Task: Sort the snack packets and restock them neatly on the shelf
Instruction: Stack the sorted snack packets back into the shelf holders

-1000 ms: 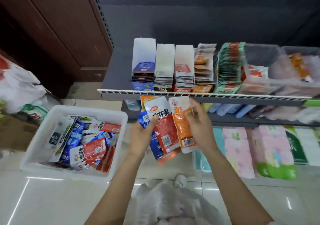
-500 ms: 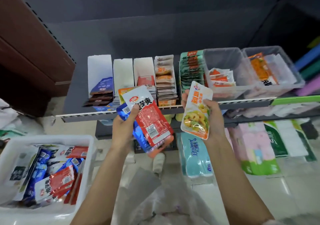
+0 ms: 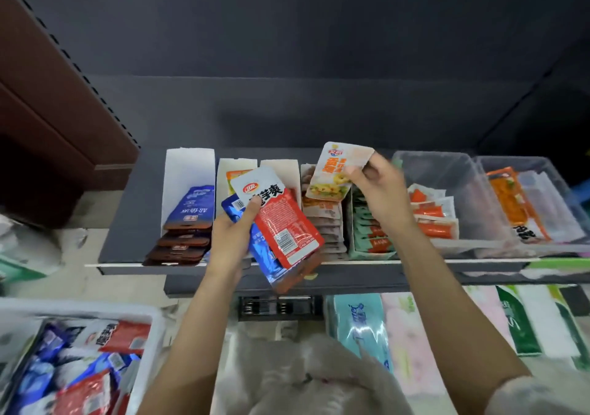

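My left hand [image 3: 230, 239] grips a fanned stack of packets in front of the shelf edge: a red and white packet [image 3: 281, 220] on top, a blue packet [image 3: 260, 248] under it. My right hand [image 3: 380, 197] pinches one orange and white packet [image 3: 333, 172] by its side, above the row of brownish packets [image 3: 322, 220] on the dark shelf [image 3: 127, 223]. White card dividers [image 3: 188, 172] hold dark blue packets [image 3: 191, 210]. A row of green packets [image 3: 367, 232] stands right of my right hand.
Two clear bins [image 3: 447, 172] on the shelf's right hold orange packets [image 3: 432, 220]. A white tub [image 3: 150, 335] of mixed packets sits on the floor at lower left. Tissue packs [image 3: 360, 322] fill the lower shelf. A white plastic bag [image 3: 303, 373] lies below my arms.
My right hand has lifted the orange and white packet up and back over the shelf rows. The left hand with its stack has risen slightly. The view has moved closer to the shelf.
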